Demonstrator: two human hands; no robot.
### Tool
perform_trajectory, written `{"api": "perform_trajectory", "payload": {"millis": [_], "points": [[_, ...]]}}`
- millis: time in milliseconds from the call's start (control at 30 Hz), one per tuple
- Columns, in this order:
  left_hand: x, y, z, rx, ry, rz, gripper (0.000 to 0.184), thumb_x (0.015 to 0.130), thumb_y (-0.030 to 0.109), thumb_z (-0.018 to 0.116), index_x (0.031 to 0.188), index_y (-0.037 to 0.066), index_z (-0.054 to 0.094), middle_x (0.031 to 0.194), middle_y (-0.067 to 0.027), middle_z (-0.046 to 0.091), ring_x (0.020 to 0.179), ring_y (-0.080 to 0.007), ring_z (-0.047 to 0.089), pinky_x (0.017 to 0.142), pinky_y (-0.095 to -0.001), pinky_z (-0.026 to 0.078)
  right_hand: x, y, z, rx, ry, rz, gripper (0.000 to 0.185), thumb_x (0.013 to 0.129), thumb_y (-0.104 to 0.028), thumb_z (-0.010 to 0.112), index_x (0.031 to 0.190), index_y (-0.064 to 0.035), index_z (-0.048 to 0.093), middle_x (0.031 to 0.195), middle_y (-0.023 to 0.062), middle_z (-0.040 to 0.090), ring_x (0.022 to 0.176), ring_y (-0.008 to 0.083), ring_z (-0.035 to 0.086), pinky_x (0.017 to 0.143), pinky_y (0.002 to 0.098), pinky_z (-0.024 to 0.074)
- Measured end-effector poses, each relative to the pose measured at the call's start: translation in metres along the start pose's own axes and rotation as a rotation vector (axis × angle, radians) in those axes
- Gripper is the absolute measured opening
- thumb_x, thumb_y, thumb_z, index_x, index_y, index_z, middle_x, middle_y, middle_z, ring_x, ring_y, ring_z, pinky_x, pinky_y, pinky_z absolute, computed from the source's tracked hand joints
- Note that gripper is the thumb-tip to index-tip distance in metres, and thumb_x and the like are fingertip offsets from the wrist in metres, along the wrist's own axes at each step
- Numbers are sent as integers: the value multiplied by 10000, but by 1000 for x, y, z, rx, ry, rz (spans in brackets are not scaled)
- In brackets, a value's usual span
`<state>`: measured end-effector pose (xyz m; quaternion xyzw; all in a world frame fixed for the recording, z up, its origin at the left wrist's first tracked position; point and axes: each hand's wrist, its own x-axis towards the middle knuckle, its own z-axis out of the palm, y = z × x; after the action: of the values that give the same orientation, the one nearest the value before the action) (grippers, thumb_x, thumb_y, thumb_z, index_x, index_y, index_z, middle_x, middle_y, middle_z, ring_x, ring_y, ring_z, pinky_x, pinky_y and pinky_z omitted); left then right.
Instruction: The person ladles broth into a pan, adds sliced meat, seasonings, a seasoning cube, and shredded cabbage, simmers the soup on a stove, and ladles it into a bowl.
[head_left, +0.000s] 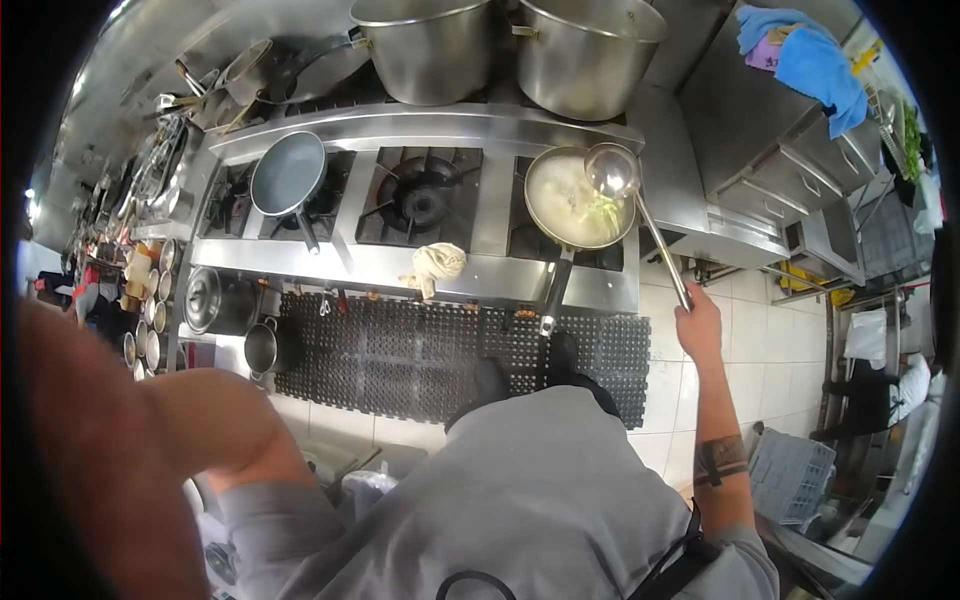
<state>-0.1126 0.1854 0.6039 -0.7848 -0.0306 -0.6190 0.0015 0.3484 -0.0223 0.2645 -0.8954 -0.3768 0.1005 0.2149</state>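
My right hand (699,322) is closed around the long handle of a metal ladle (612,172). The ladle's bowl is at the right rim of a frying pan (560,205) on the right burner. Pale, whitish food (572,196) with some green strips (604,216) fills that pan, whose black handle (557,292) points toward me. My left arm (225,420) is bent up close to the camera at the left edge. Its near end is a blurred mass, so neither the fingers nor anything they hold can be made out.
On the steel stove (500,225), a grey frying pan (288,175) sits at left and a crumpled cloth (436,266) at the front edge. Two large pots (425,55) stand behind. A black rubber mat (370,350) covers the floor. A grey crate (790,475) is at right.
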Motion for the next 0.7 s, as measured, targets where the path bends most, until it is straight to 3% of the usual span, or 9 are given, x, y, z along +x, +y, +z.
{"api": "perform_trajectory", "payload": {"millis": [100, 200, 267, 367, 467, 567, 633, 667, 700], "points": [[-43, -24, 35, 15, -145, -347, 306, 793, 108, 660, 1006, -104, 712, 996, -191, 680, 981, -301, 625, 912, -391, 464, 12, 8, 30, -36, 85, -82, 480, 860, -35, 613, 1338, -84, 628, 1184, 251, 682, 1085, 454, 650, 921, 514, 526], [-127, -71, 61, -204, -717, -623, 252, 811, 60, 800, 1054, 21, 746, 1043, -140, 724, 935, -296, 663, 857, -383, 506, 22, -8, 35, -111, 87, -51, 497, 863, -32, 622, 1355, -100, 615, 1171, 244, 673, 1066, 452, 652, 912, 523, 525], [-213, -82, 94, -368, -1058, -1036, 293, 861, 190, 792, 1103, 30, 748, 1064, -154, 727, 975, -310, 687, 882, -423, 536, 36, 1, 44, -157, 63, -69, 528, 873, -47, 642, 1393, -122, 589, 1180, 230, 659, 1076, 446, 651, 909, 520, 529], [-375, -93, 142, -301, -1537, -1151, 408, 873, 361, 763, 1122, 40, 741, 1104, -175, 735, 1043, -367, 690, 927, -436, 542, 58, 2, 54, -212, 95, -95, 532, 882, -54, 643, 1404, -139, 581, 1198, 220, 647, 1074, 445, 647, 897, 516, 532], [-522, -83, 187, -266, -1537, -1259, 470, 853, 362, 776, 1186, 38, 710, 1136, -194, 736, 1100, -400, 675, 957, -438, 534, 80, 10, 63, -232, 61, -97, 538, 891, -64, 648, 1415, -153, 572, 1226, 214, 637, 1090, 442, 645, 900, 511, 534], [-599, -70, 221, -70, -1375, -1615, 556, 840, 373, 787, 1248, 15, 666, 1209, -210, 716, 1153, -413, 659, 980, -447, 525, 93, 26, 78, -268, 53, -131, 498, 889, -52, 641, 1379, -133, 599, 1178, 225, 655, 1076, 452, 644, 907, 514, 533], [-647, -71, 240, 34, -996, -1822, 624, 827, 373, 797, 1286, -15, 631, 1278, -236, 682, 1201, -425, 632, 1006, -446, 511, 96, 43, 86, -208, 82, -345, 482, 879, -38, 668, 1355, -114, 646, 1001, 193, 697, 876, 378, 706, 781, 467, 563], [-667, -72, 247, 23, -990, -1843, 624, 827, 373, 797, 1286, -15, 631, 1278, -236, 682, 1201, -425, 632, 1006, -446, 511, 93, 49, 87, -222, 67, -353, 482, 879, -38, 668, 1355, -114, 646, 1001, 193, 697, 876, 378, 706, 781, 467, 563], [-683, -75, 253, -84, -788, -1792, 607, 831, 358, 788, 1296, 0, 632, 1300, -234, 670, 1210, -425, 624, 1013, -445, 506, 87, 46, 88, -96, -103, -132, 488, 880, -33, 667, 1366, -51, 636, 953, 175, 698, 859, 341, 711, 762, 447, 562]]}}
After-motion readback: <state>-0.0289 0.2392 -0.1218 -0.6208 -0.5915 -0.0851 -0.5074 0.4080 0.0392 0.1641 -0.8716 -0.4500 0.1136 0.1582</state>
